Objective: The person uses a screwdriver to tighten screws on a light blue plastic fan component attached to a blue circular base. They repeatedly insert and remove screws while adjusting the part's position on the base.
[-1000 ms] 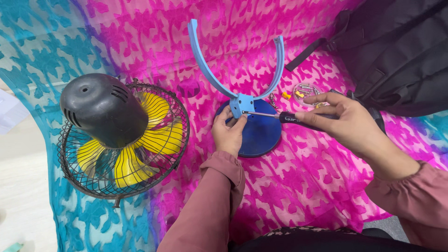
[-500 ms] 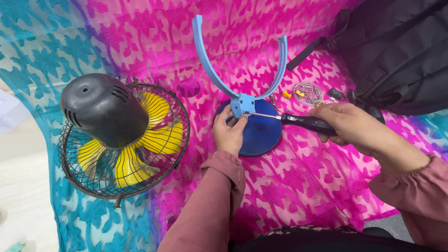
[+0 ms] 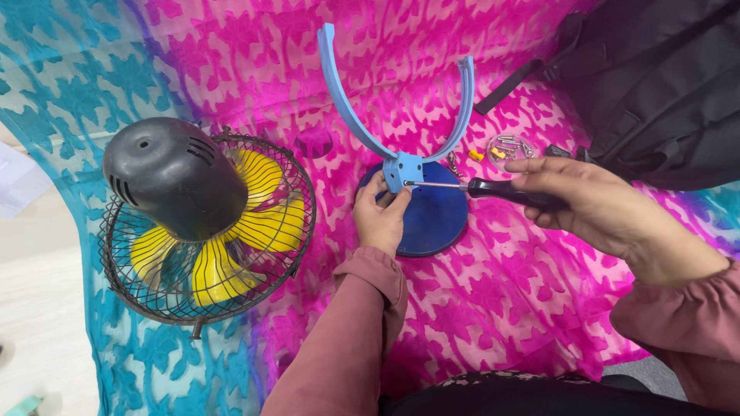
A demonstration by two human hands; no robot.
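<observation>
Fan head, black motor, yellow blades, wire cage, lying well left of left hand. Left hand pinching blue yoke bracket on round blue base. Right hand gripping black-handled screwdriver, tip at bracket. Black bag beyond right hand.

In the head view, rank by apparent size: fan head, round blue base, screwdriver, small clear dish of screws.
1. Fan head
2. Round blue base
3. Screwdriver, partly hidden in the right hand
4. Clear dish of screws
</observation>
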